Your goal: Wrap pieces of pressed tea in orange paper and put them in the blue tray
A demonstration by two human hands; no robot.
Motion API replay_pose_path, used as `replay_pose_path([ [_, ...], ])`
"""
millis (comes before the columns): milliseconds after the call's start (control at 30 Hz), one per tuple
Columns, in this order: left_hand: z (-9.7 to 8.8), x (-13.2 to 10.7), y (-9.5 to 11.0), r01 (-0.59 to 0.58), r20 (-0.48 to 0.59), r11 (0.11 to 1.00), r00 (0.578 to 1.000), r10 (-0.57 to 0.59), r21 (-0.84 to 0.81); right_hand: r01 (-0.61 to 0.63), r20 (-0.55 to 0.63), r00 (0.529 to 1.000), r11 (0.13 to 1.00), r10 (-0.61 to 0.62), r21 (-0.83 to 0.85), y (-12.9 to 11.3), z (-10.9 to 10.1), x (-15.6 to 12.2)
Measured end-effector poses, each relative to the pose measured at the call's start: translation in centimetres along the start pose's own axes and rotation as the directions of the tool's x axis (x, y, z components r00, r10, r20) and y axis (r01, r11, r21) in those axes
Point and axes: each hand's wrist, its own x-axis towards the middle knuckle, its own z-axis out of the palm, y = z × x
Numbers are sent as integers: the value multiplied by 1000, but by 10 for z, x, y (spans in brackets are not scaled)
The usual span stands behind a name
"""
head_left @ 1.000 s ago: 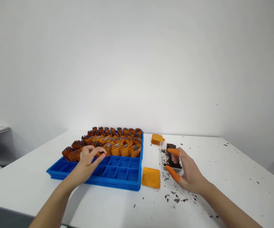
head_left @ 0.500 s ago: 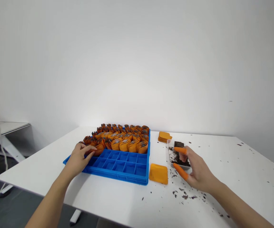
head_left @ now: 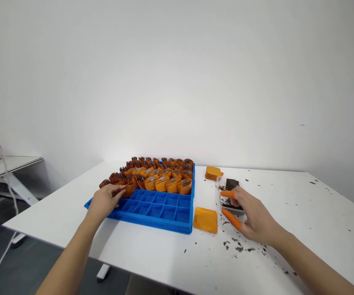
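My left hand (head_left: 105,200) reaches over the left part of the blue compartment tray (head_left: 164,223). Its thumb and fingers close on an orange folded piece (head_left: 130,189) at the end of a filled row; the fingertips are partly hidden. On the right, my right hand (head_left: 253,215) wears orange finger cots on thumb and index finger, which are spread apart with nothing between them. Under and beyond these fingers stands a clear shallow container (head_left: 219,194) with dark flakes and a dark block (head_left: 232,184). A flat orange square (head_left: 205,220) lies between tray and right hand.
Rows of orange bundles with dark edges (head_left: 164,172) fill the tray's rear. A small stack of orange pieces (head_left: 213,173) sits behind the container. Dark crumbs (head_left: 240,248) are scattered over the white table (head_left: 152,254). Another table (head_left: 11,164) stands at far left.
The view has shifted slightly. My left fingers have drawn closer together at the orange folded piece. My right hand stays by the container, its thumb and index finger still apart.
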Motion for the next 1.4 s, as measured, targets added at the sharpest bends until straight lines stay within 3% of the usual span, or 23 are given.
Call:
replay_pose_path([
  [233, -5, 6, 4, -109, 44, 975, 994, 102, 193, -17, 48, 999, 1000, 16, 12, 2, 2, -4],
  [533, -6, 1, 28, -109, 82, 918, 993, 83, 381, -22, 74, 997, 999, 20, 26, 0, 4, -3],
  [667, -9, -11, 39, -50, 18, 901, 999, 47, 430, -21, 74, 997, 1000, 20, 19, -2, 3, -3],
  [800, -7, -33, 75, 15, -118, 910, 992, 38, 415, -20, 57, 998, 1000, 20, 3, 0, 2, -1],
  [867, -4, -45, 108, -131, -123, 959, 979, 166, 252, -6, 62, 998, 1000, 8, -25, 2, 1, -1],
  [900, -3, -50, 127, -275, -78, 949, 954, 289, 153, 1, 64, 998, 999, 2, -42, 3, 1, -1],
  [933, -1, -54, 147, -446, -8, 894, 895, 447, 46, 4, 70, 998, 998, 0, -59, 4, 1, -1],
  [1000, 4, -59, 186, -709, 151, 685, 668, 728, -166, -11, 85, 996, 997, 17, -79, 6, 2, -1],
  [1033, 8, -59, 204, -761, 186, 591, 561, 806, -265, -28, 96, 995, 997, 35, -79, 6, 3, -2],
  [1067, 14, -57, 219, -773, 198, 530, 492, 848, -348, -45, 107, 993, 996, 53, -74, 7, 3, -2],
  [1167, 34, -49, 254, -799, 272, 481, 403, 874, -360, -81, 128, 988, 995, 89, -61, 8, 3, -2],
  [1233, 49, -44, 267, -833, 361, 481, 375, 854, -273, -89, 133, 986, 994, 97, -65, 9, 3, -2],
  [1400, 69, -45, 272, -830, 454, 522, 394, 799, -199, -70, 120, 990, 995, 78, -73, 8, 0, 1],
])
